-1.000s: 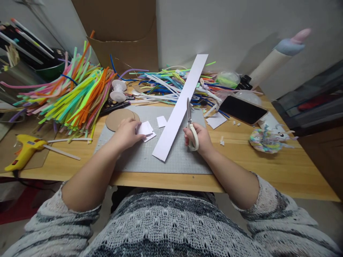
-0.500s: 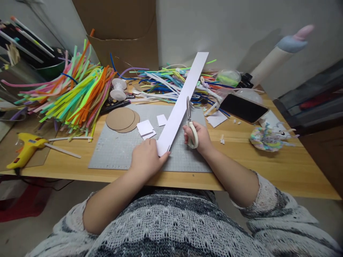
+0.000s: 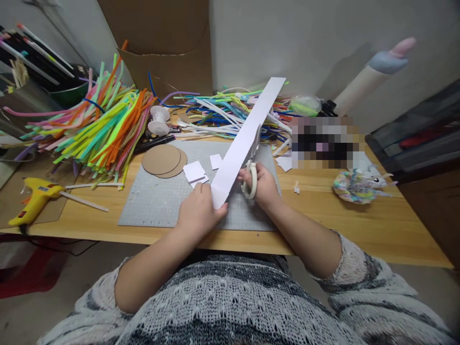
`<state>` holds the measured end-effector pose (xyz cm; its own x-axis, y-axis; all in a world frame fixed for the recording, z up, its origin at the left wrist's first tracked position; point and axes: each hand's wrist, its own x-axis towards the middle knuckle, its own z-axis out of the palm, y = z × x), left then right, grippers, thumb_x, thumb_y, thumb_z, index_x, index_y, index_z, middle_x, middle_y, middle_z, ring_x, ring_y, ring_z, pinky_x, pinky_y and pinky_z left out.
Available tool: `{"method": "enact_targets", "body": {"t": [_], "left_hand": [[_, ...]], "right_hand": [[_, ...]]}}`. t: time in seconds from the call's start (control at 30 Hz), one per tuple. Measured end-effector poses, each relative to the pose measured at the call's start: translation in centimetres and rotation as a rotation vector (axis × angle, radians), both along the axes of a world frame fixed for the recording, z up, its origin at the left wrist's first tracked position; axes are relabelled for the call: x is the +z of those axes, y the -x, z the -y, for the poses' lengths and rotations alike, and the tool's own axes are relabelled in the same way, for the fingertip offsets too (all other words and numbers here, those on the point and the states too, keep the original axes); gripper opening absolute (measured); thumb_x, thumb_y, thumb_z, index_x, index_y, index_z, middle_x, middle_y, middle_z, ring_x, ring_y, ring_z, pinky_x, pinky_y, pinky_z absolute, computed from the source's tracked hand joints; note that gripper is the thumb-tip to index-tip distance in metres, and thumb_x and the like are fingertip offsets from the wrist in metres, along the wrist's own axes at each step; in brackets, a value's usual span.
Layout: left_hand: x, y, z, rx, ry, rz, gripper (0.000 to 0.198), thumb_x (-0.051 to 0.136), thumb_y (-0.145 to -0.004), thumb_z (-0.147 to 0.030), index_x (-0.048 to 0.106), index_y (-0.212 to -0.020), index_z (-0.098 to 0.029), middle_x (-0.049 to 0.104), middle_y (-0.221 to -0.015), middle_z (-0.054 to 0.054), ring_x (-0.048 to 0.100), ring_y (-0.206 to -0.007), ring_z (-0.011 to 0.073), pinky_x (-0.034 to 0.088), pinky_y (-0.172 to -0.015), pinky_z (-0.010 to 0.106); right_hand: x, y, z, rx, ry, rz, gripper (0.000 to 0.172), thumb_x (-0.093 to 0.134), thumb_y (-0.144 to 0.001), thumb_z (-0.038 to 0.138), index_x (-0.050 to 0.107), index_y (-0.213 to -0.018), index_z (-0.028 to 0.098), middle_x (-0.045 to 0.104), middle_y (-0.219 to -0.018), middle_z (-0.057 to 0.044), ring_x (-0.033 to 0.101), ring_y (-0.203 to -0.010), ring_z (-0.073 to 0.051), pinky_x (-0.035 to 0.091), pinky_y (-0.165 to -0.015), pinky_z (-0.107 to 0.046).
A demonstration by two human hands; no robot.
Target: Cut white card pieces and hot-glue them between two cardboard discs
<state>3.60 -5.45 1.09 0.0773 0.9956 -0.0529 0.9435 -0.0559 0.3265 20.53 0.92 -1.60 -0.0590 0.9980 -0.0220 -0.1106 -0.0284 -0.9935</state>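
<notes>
My left hand (image 3: 199, 213) pinches the near end of a long white paper strip (image 3: 247, 136), which slants up and away to the right, lifted off the grey cutting mat (image 3: 154, 199). My right hand (image 3: 264, 187) grips white-handled scissors (image 3: 250, 172); their blades point up behind the strip and are partly hidden by it. Small white paper squares (image 3: 195, 171) lie on the mat just left of the strip, beside two brown cardboard discs (image 3: 161, 159).
A big heap of coloured pipe cleaners (image 3: 104, 124) fills the back left, more (image 3: 223, 108) lie behind the mat. A yellow glue gun (image 3: 34, 201) rests at the left edge. A cardboard box (image 3: 168, 43) stands at the back. A pastel craft piece (image 3: 355, 187) sits right.
My left hand left the paper squares and took hold of the strip's near end, lifting it. My right hand brought the scissors left, in behind the strip.
</notes>
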Motion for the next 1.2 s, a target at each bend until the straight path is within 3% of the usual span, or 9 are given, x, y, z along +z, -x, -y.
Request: {"method": "enact_targets", "body": {"t": [0.23,0.47,0.6,0.77,0.87,1.03,1.2], "left_hand": [[-0.5,0.0,-1.6,-0.072,-0.086,0.247,0.049,0.063,-0.075,-0.044,0.049,-0.11,-0.013,0.056,-0.106,0.013,0.056,-0.095,0.0279,0.048,-0.077,0.041],[-2.5,-1.2,-3.8,-0.155,-0.128,0.423,0.045,0.074,-0.068,-0.037,0.052,-0.101,-0.016,0.058,-0.101,0.01,0.057,-0.088,0.0236,0.048,-0.072,0.037],[-3.0,-1.0,-3.9,-0.182,-0.157,0.535,0.049,0.076,-0.066,-0.031,0.052,-0.106,-0.016,0.059,-0.101,0.009,0.057,-0.087,0.0207,0.049,-0.074,0.035],[-3.2,-0.7,-3.1,-0.155,-0.123,0.534,0.051,0.076,-0.067,-0.026,0.053,-0.111,-0.016,0.06,-0.101,0.009,0.058,-0.086,0.0204,0.049,-0.073,0.035],[-3.1,-0.6,-2.7,-0.156,-0.122,0.494,0.05,0.077,-0.067,-0.026,0.054,-0.11,-0.015,0.062,-0.101,0.01,0.059,-0.088,0.0219,0.049,-0.076,0.036],[-3.0,-0.6,-2.7,-0.151,-0.171,0.367,0.05,0.079,-0.065,-0.035,0.058,-0.106,-0.017,0.066,-0.096,0.009,0.059,-0.089,0.0266,0.047,-0.079,0.043],[-3.3,-0.6,-2.7,-0.127,-0.175,0.408,0.05,0.078,-0.066,-0.035,0.057,-0.108,-0.019,0.065,-0.097,0.008,0.059,-0.088,0.0256,0.047,-0.078,0.042]], "right_hand": [[1.7,-0.5,0.9,-0.065,-0.227,-0.044,0.024,0.067,-0.075,0.04,0.051,-0.078,0.023,0.06,-0.082,0.002,0.062,-0.074,-0.013,0.053,-0.075,-0.032],[1.4,-1.0,0.7,-0.119,-0.347,0.145,0.039,0.077,-0.063,0.041,0.046,-0.08,0.023,0.055,-0.07,0.005,0.055,-0.065,-0.012,0.047,-0.063,-0.026],[1.1,-1.3,0.2,0.005,-0.282,0.146,0.045,0.077,-0.061,0.047,0.047,-0.086,0.025,0.058,-0.073,0.004,0.057,-0.07,-0.015,0.049,-0.066,-0.029],[1.3,-1.7,-0.2,0.22,-0.256,0.051,0.052,0.079,-0.061,0.045,0.048,-0.099,0.026,0.066,-0.105,-0.003,0.061,-0.099,-0.022,0.049,-0.087,-0.037],[1.5,-1.8,-0.2,0.363,-0.215,0.066,0.057,0.079,-0.061,0.044,0.048,-0.106,0.026,0.065,-0.114,-0.007,0.061,-0.101,-0.023,0.05,-0.087,-0.038],[1.3,-1.6,0.3,0.385,-0.21,-0.023,0.058,0.079,-0.064,0.04,0.044,-0.109,0.028,0.064,-0.119,-0.005,0.063,-0.103,-0.02,0.052,-0.085,-0.034],[1.3,-1.3,0.7,0.417,-0.25,-0.014,0.058,0.079,-0.066,0.039,0.045,-0.111,0.027,0.062,-0.124,-0.007,0.061,-0.107,-0.021,0.053,-0.085,-0.034]]}}
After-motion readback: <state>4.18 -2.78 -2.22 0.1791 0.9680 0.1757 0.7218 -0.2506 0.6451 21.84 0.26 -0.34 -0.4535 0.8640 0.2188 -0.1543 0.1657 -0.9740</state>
